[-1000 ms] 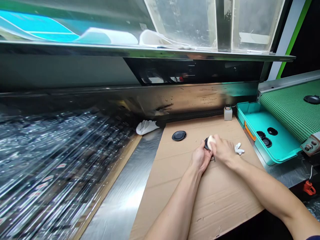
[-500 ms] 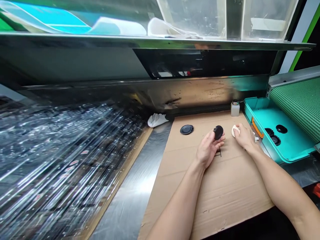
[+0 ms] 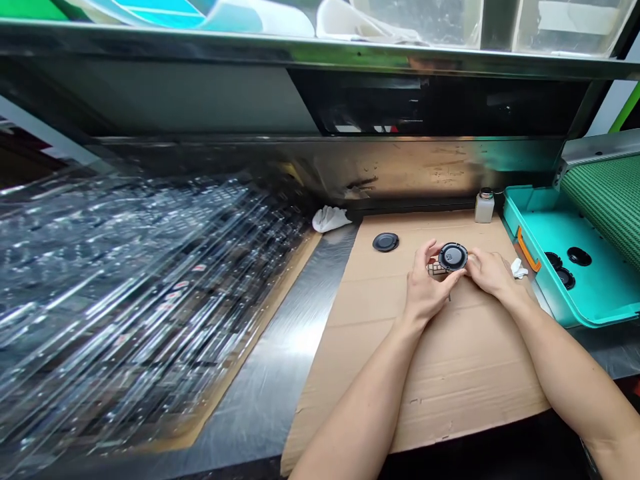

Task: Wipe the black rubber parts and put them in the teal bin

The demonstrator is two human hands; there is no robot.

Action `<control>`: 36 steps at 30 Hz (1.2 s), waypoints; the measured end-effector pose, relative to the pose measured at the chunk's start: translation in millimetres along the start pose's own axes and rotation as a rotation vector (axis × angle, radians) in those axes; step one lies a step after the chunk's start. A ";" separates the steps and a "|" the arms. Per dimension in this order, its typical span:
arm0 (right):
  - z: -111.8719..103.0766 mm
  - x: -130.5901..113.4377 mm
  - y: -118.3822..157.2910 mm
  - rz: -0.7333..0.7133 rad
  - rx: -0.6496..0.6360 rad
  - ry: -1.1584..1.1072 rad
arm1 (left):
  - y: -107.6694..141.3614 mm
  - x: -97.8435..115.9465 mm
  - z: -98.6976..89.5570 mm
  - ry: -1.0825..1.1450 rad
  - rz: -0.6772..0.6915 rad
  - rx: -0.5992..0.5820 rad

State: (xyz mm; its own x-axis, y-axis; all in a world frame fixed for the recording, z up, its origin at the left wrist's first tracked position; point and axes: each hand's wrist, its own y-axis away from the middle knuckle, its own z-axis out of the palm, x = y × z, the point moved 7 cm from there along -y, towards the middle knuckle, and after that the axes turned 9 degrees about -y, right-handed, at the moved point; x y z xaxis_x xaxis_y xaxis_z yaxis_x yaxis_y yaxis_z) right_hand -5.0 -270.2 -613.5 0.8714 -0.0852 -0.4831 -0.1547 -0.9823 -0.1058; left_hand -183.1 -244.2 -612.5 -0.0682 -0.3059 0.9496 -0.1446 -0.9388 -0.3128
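A black round plastic cap [image 3: 453, 257] with a raised rim is held up by my left hand [image 3: 425, 283], fingers and thumb closed around its left and lower edge. At its right edge my right hand [image 3: 486, 268] has closed fingers pressed against or behind the cap. The white pad that was in those fingers is hidden now. Another black round cap [image 3: 385, 242] lies on the cardboard sheet [image 3: 370, 347], left of my hands. Beyond the right hand stands a small whitish bottle [image 3: 485, 207] with a metallic top.
To the right, a teal tray [image 3: 600, 293] with an orange latch holds several black round parts, beside a green mesh belt [image 3: 610, 187]. A crumpled white tissue [image 3: 519, 269] and a white glove [image 3: 330, 219] lie nearby. Clear plastic-wrapped items [image 3: 150, 300] fill the left.
My right hand has moved left to meet the cap, and its white pad has gone out of sight. My left hand has turned the cap so its rimmed face shows. The view has shifted slightly.
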 end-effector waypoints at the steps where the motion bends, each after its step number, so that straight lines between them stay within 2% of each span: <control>1: -3.2 4.6 -0.9 0.049 0.050 0.030 | -0.6 1.5 -0.7 -0.080 0.044 0.013; 4: -10.5 14.5 -2.8 0.133 0.158 0.093 | -1.0 6.0 1.4 -0.325 0.211 0.008; 7: -9.8 14.8 -3.3 0.129 0.158 0.125 | -0.7 4.8 2.1 -0.421 0.293 0.010; 12: -1.8 -0.6 -0.1 0.056 0.123 0.157 | -0.9 2.2 1.6 -0.427 0.294 0.018; 18: 12.9 -22.4 5.8 -0.120 0.083 0.132 | -0.6 0.7 1.6 -0.454 0.247 0.014; 21: 15.9 -23.3 7.7 -0.148 0.095 0.097 | -15.1 -7.5 -20.6 -0.512 0.138 0.094; 24: 19.8 -20.5 6.0 -0.152 0.093 0.072 | -46.9 -8.6 -65.4 -0.732 0.103 0.236; 25: 21.3 -19.8 4.8 -0.153 0.093 0.065 | -61.0 -7.7 -80.0 -0.824 0.111 0.242; 27: 23.9 -18.9 2.5 -0.151 0.098 0.051 | -91.7 -8.2 -102.0 -1.024 0.134 0.152; 29: 25.4 -19.0 1.6 -0.141 0.111 0.039 | -119.5 -14.7 -115.6 -1.202 0.129 -0.010; 32: 28.0 -21.3 3.3 -0.134 0.107 0.019 | -146.7 -34.8 -122.5 -1.407 0.071 -0.278; 36: 30.8 -23.4 3.4 -0.138 0.113 -0.021 | -164.8 -59.7 -127.0 -1.621 0.030 -0.398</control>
State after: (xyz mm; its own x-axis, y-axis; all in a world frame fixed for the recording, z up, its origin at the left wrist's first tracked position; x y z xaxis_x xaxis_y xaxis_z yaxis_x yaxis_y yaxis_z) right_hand -40.3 -266.5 -629.3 0.8781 0.0537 -0.4755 -0.0867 -0.9594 -0.2685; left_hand -280.6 -51.1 -620.2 0.9122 -0.3971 -0.1005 -0.4049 -0.9114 -0.0740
